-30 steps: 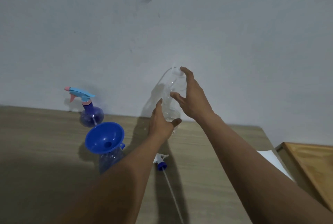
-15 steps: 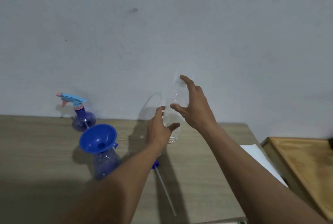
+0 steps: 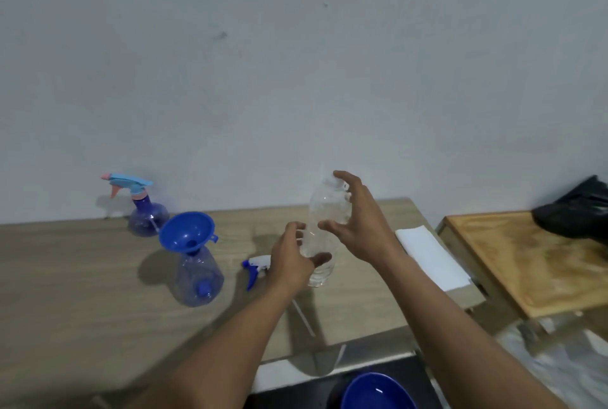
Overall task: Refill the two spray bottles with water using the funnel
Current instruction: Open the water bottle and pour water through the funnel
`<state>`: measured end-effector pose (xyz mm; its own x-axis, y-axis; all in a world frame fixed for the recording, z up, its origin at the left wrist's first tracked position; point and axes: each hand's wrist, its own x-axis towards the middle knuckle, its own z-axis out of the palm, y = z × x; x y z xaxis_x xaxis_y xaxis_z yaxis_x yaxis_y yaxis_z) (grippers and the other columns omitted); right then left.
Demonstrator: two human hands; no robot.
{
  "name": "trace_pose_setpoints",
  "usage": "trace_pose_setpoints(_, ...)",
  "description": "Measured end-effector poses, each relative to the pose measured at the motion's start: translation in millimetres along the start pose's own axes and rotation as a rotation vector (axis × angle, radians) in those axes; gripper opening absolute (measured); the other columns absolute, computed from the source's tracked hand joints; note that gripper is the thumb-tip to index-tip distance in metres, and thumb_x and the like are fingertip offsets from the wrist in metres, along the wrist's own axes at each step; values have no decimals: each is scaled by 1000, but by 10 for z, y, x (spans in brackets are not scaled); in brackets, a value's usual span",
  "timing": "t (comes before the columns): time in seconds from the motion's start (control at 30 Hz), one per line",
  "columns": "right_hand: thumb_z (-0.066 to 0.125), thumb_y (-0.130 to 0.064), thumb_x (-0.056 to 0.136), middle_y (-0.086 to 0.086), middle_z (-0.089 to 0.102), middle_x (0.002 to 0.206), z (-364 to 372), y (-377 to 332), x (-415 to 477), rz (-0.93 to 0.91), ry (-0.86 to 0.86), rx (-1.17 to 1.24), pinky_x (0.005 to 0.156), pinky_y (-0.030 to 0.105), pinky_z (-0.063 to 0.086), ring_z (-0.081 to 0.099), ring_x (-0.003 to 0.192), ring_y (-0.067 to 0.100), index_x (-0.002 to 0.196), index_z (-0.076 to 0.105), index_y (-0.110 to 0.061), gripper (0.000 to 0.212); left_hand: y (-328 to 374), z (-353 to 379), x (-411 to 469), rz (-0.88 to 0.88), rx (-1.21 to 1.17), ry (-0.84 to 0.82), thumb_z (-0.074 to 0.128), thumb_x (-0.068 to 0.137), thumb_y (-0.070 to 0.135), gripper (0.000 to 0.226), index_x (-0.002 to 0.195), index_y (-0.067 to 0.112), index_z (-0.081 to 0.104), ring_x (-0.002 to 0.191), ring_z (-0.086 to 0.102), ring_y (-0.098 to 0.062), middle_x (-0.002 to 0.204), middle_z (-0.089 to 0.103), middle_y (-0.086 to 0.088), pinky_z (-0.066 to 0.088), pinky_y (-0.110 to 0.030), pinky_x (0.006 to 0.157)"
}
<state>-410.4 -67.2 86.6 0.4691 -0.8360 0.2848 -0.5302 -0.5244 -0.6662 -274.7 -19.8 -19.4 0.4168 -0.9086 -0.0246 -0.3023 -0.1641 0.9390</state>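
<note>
Clear bottle: the clear bottle (image 3: 325, 211) is upright between your two hands above the bench (image 3: 82, 277); you cannot tell whether its base rests on the bench.
Left hand: your left hand (image 3: 292, 260) grasps the lower part of the clear bottle, thumb in front and fingers round the far side.
Right hand: your right hand (image 3: 362, 221) curves about the upper part of the clear bottle, index fingertip at the cap and thumb tip against the body; you cannot tell whether it grips.
Funnel: the blue funnel (image 3: 187, 231) sits in the neck of the open spray bottle (image 3: 200, 277), well to the left of the clear bottle.
Second spray bottle: the capped spray bottle (image 3: 148, 216), with its light blue trigger head on, stands further left of the clear bottle, by the wall.
Loose sprayer: the white and blue trigger head (image 3: 255, 265) lies just left of the clear bottle, partly behind your left wrist.
White sheet: the white sheet (image 3: 431, 257) lies to the right of the clear bottle, at the bench's edge.
</note>
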Motion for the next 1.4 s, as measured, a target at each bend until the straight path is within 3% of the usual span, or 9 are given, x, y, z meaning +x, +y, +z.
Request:
trace_pose_setpoints(0.13, 81, -18, 76, -5, 49, 131, -84, 28, -60, 16, -30, 86, 93, 45, 54, 55, 114, 16, 137, 31, -45, 84, 84, -62, 0, 24, 52, -84, 95, 55, 48, 97, 133, 30, 41, 118, 55, -14, 130, 57, 9, 50, -37, 102)
trace_pose_setpoints(0.23, 77, -36, 82, -8, 57, 122, -98, -3, -32, 49, -20, 198, 92, 37, 54, 59, 113, 13, 129, 36, -46, 63, 153, -44, 26, 21, 55, -122, 91, 49, 64, 109, 140, 41, 35, 120, 58, -13, 132, 60, 15, 52, -39, 101)
trace_pose_setpoints(0.37, 65, -56, 90, 1, 62, 117, -80, -13, 85, 97, 51, 164, 87, 36, 54, 63, 106, 19, 118, 42, -35, 41, 160, 36, 22, -7, 19, -58, 87, 54, 66, 104, 143, 38, 39, 125, 57, -13, 136, 60, 16, 52, -41, 104)
trace_pose_setpoints(0.53, 48, -36, 103, -2, 65, 89, -99, -13, 151, 73, 110, 116, 71, 33, 49, 60, 76, 14, 104, 51, -28, 8, 149, 110, -9, -16, -14, 2, 89, 65, 50, 71, 123, 45, 48, 113, 59, -5, 113, 61, 34, 48, -27, 100)
trace_pose_setpoints(0.7, 62, -53, 91, -8, 56, 96, -146, -86, 219, 79, 9, 126, 72, 31, 44, 59, 91, 18, 118, 48, -26, 40, 201, 174, -34, -2, 3, 30, 87, 67, 54, 82, 137, 35, 48, 117, 61, -10, 121, 64, 20, 50, -32, 102)
trace_pose_setpoints(0.87, 66, -39, 94, -17, 62, 94, -68, -36, 305, 80, 70, 290, 70, 19, 42, 58, 87, -2, 109, 60, -23, 23, 190, 199, -15, -9, -2, 67, 85, 69, 56, 80, 138, 39, 47, 121, 60, -11, 128, 64, 18, 51, -41, 104)
trace_pose_setpoints(1.03, 65, -36, 95, -15, 65, 108, -52, 58, 387, 31, -10, 380, 87, 26, 47, 60, 104, 5, 114, 60, -26, 22, 184, 235, -7, -47, -44, 118, 88, 71, 43, 79, 138, 41, 48, 113, 61, -5, 114, 63, 29, 50, -29, 99)
trace_pose_setpoints(1.17, 67, -43, 92, -9, 63, 97, -101, 133, 416, 53, -32, 409, 75, 27, 44, 60, 94, 9, 106, 50, -27, 27, 209, 231, -11, -31, -47, 126, 88, 74, 38, 78, 140, 40, 48, 93, 54, 19, 99, 54, 42, 42, -13, 84)
trace_pose_setpoints(1.4, 69, -44, 89, -11, 65, 92, -86, 114, 433, 24, -45, 399, 73, 29, 49, 62, 85, 6, 105, 51, -29, 28, 160, 228, 4, -49, -62, 134, 88, 72, 41, 75, 135, 47, 48, 97, 56, 16, 103, 59, 39, 47, -19, 90)
